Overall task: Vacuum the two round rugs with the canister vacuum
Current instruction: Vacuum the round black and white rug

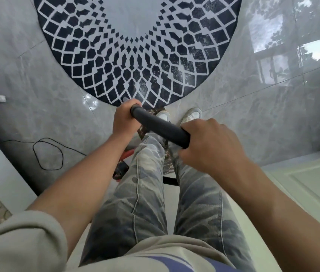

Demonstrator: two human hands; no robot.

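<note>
Left hand (125, 119) and right hand (210, 146) grip the vacuum tube (159, 127) at the round rug (135, 46) edge, looped cord (47, 154) lying left on glossy tile (253, 114).

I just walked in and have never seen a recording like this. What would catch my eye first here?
First the big round rug, dark with a white lattice pattern, lying on the glossy grey floor at the top centre. In the middle, the left hand and right hand both grip a dark vacuum tube above the person's white shoes. A thin black cord loops on the floor at the left.
</note>
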